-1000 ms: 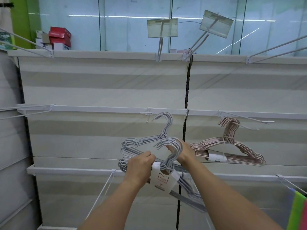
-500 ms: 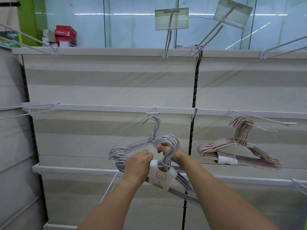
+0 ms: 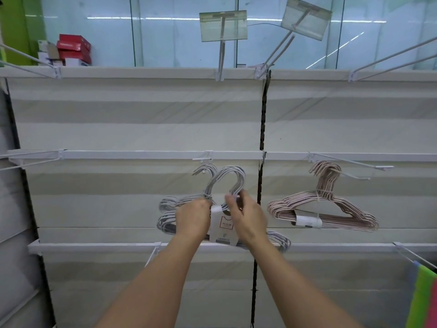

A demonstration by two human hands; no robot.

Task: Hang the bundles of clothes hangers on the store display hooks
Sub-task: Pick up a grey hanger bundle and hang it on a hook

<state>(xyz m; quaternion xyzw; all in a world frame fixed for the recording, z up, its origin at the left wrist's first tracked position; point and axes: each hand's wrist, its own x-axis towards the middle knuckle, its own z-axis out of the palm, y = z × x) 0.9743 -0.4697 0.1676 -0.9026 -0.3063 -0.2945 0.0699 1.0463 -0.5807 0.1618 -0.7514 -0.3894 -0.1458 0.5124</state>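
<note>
A grey hanger bundle [image 3: 227,178] with a white paper label [image 3: 223,227] is held up in front of the shelving, its hooks just below a short white display hook [image 3: 202,159]. My left hand [image 3: 192,220] grips the bundle left of the label. My right hand [image 3: 246,216] holds it on the right, fingers curled at the neck of the hooks. Behind it, a second grey bundle [image 3: 203,168] hangs from that hook. A pink hanger bundle [image 3: 324,209] hangs on a long hook [image 3: 350,165] to the right.
White wall shelving carries horizontal rails [image 3: 142,154] with wire hooks at left [image 3: 28,162] and right. Two price-tag holders [image 3: 223,26] stick up from the top rail. Red boxes [image 3: 74,49] sit on top at left. Green and pink cloth [image 3: 423,299] hangs at lower right.
Both hands have raised the grey bundle, turning it from tilted to level, so its hooks now reach up near the short display hook. My right hand shifted to the hook neck.
</note>
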